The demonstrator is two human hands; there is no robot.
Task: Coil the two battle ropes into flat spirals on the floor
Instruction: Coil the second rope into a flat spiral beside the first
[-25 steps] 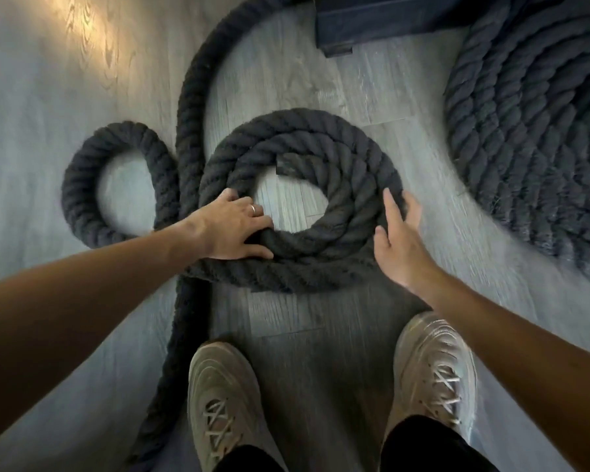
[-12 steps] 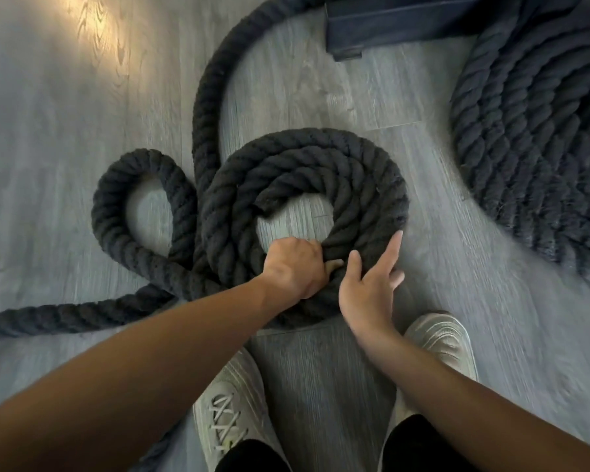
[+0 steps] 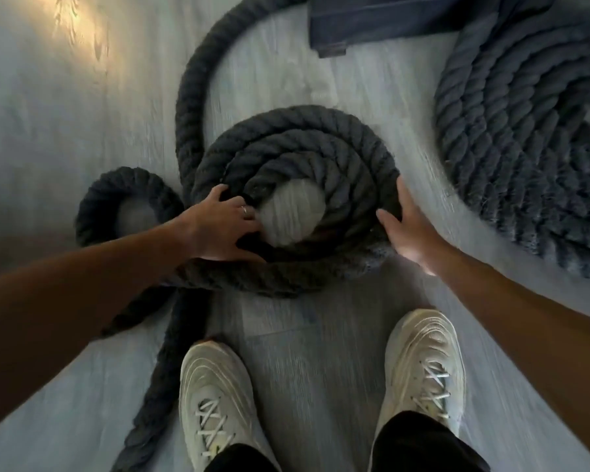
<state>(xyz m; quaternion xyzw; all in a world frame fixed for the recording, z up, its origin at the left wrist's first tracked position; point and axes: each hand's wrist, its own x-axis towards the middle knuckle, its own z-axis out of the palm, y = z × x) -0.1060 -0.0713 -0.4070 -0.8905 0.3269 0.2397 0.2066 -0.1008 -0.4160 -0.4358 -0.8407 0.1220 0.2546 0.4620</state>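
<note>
A half-made coil of dark rope lies on the grey floor just ahead of two pale shoes. The left hand grips the coil's inner turns at its left side, fingers curled over the rope. The right hand lies flat and spread against the coil's outer right edge. Loose rope loops away left and back. A finished spiral lies at right, well apart.

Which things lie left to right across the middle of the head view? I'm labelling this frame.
Small loop → left hand → bare floor in the coil's hole → right hand → finished coil.
</note>
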